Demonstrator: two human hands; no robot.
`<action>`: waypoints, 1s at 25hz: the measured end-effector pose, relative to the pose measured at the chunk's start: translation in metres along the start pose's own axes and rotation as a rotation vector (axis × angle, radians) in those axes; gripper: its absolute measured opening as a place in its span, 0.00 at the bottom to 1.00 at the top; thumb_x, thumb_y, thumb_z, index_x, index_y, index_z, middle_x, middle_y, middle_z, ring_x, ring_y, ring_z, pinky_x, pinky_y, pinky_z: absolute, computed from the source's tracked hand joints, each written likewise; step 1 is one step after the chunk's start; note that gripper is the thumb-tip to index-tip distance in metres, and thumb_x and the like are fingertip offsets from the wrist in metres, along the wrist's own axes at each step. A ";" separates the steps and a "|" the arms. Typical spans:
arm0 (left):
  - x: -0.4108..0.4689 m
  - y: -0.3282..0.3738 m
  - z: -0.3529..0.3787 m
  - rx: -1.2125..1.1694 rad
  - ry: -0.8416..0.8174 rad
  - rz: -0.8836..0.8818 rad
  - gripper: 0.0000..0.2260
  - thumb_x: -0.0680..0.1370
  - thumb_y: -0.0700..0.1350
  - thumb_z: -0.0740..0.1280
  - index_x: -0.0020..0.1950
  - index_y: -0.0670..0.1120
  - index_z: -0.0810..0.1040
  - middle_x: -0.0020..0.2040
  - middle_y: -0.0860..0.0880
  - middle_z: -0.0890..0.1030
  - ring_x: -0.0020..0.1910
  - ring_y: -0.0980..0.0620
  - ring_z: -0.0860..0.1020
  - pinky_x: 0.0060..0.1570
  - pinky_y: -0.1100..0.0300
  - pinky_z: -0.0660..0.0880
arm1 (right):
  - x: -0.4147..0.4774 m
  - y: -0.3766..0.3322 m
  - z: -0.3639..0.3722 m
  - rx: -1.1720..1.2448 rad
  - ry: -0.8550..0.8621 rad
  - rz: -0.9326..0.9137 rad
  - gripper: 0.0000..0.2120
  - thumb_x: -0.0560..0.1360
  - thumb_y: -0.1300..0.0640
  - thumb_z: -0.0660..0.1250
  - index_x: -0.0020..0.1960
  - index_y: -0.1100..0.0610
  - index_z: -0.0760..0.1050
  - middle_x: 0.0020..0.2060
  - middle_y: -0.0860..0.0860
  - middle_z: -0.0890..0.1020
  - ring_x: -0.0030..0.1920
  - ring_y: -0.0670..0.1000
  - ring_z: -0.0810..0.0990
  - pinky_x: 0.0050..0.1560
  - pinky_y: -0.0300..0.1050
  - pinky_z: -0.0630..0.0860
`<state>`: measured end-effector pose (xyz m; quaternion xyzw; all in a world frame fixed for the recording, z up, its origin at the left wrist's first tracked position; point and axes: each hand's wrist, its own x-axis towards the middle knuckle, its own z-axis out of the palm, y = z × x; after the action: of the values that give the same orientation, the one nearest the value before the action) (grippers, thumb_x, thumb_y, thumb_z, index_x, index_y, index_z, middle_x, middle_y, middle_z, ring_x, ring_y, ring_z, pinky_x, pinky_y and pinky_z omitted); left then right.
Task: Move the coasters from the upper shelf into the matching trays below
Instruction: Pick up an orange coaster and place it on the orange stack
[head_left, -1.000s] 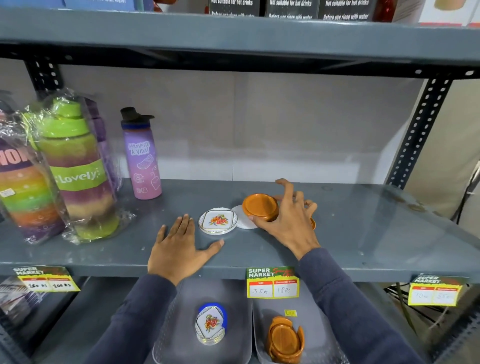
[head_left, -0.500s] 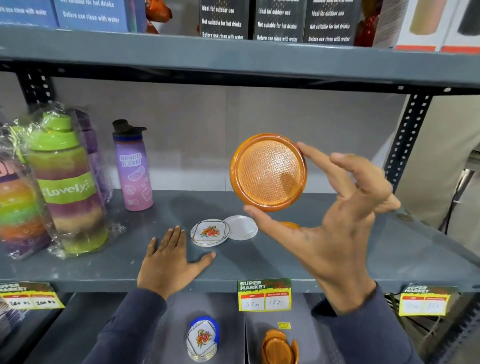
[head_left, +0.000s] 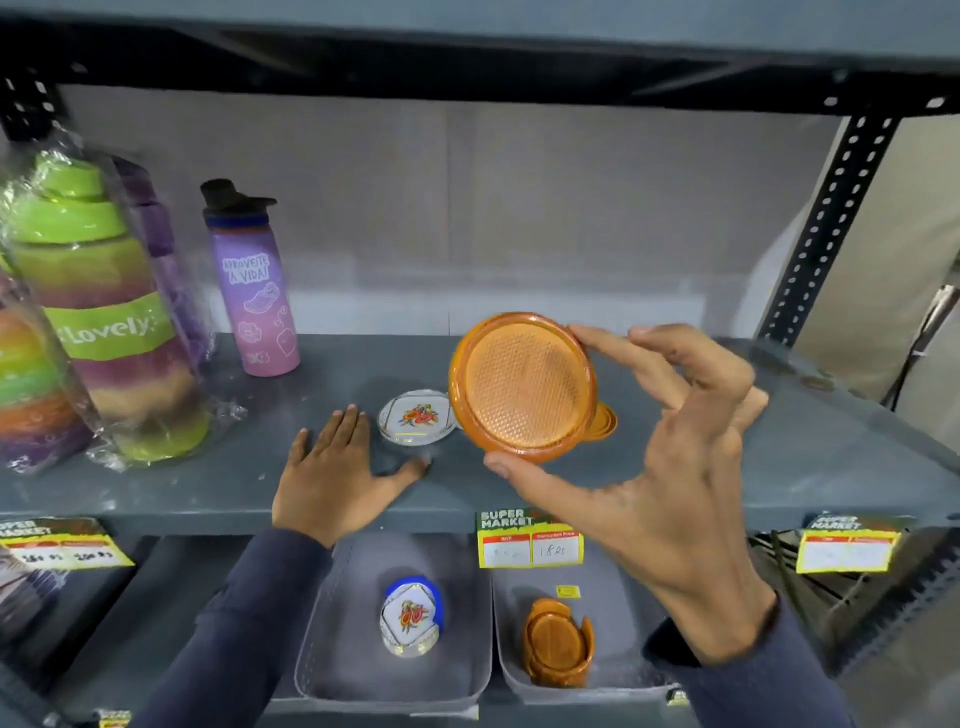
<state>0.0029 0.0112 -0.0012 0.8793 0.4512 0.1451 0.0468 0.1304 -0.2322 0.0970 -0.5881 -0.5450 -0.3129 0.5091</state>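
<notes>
My right hand (head_left: 654, 467) holds a round orange coaster (head_left: 522, 387) upright above the upper shelf (head_left: 779, 467), pinched between thumb and fingers, its textured face toward me. Behind it another orange coaster (head_left: 607, 421) peeks out on the shelf. A white coaster with a fruit print (head_left: 417, 417) lies flat on the shelf. My left hand (head_left: 337, 475) rests palm down just left of it, fingers spread. Below, the left grey tray (head_left: 332, 649) holds a stack of white fruit-print coasters (head_left: 410, 621). The right grey tray (head_left: 618, 587) holds an orange coaster holder (head_left: 558, 644).
A purple bottle (head_left: 254, 291) stands at the back left of the shelf. Wrapped multicoloured bottles (head_left: 98, 322) crowd the left end. Yellow price tags (head_left: 530, 540) hang on the shelf's front edge. A perforated upright (head_left: 831, 218) stands at the right.
My right hand lifted the orange coaster off the shelf and turned it upright; since half a second ago it sits lower in view. The left hand stayed flat on the shelf.
</notes>
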 end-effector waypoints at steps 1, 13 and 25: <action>0.002 0.001 -0.004 0.002 -0.003 -0.002 0.56 0.61 0.79 0.43 0.80 0.46 0.57 0.82 0.51 0.55 0.80 0.54 0.51 0.77 0.49 0.48 | -0.012 0.000 0.002 0.022 -0.019 0.017 0.43 0.64 0.28 0.75 0.67 0.42 0.55 0.67 0.34 0.68 0.63 0.51 0.81 0.61 0.60 0.67; 0.004 -0.004 0.007 0.038 0.036 0.030 0.51 0.67 0.80 0.49 0.78 0.45 0.61 0.80 0.48 0.60 0.79 0.51 0.56 0.77 0.45 0.52 | -0.259 0.094 0.057 -0.140 -0.519 0.676 0.42 0.58 0.28 0.74 0.62 0.57 0.79 0.57 0.41 0.71 0.62 0.50 0.76 0.55 0.46 0.63; 0.009 -0.007 0.009 0.066 0.023 0.037 0.53 0.65 0.82 0.45 0.79 0.46 0.60 0.81 0.49 0.59 0.79 0.52 0.56 0.75 0.45 0.52 | -0.320 0.176 0.098 -0.403 -0.727 1.045 0.48 0.61 0.37 0.81 0.72 0.51 0.62 0.62 0.58 0.80 0.70 0.61 0.72 0.65 0.61 0.63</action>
<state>0.0051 0.0233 -0.0095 0.8868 0.4400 0.1412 0.0098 0.2138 -0.2234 -0.2716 -0.9266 -0.2560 0.0976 0.2576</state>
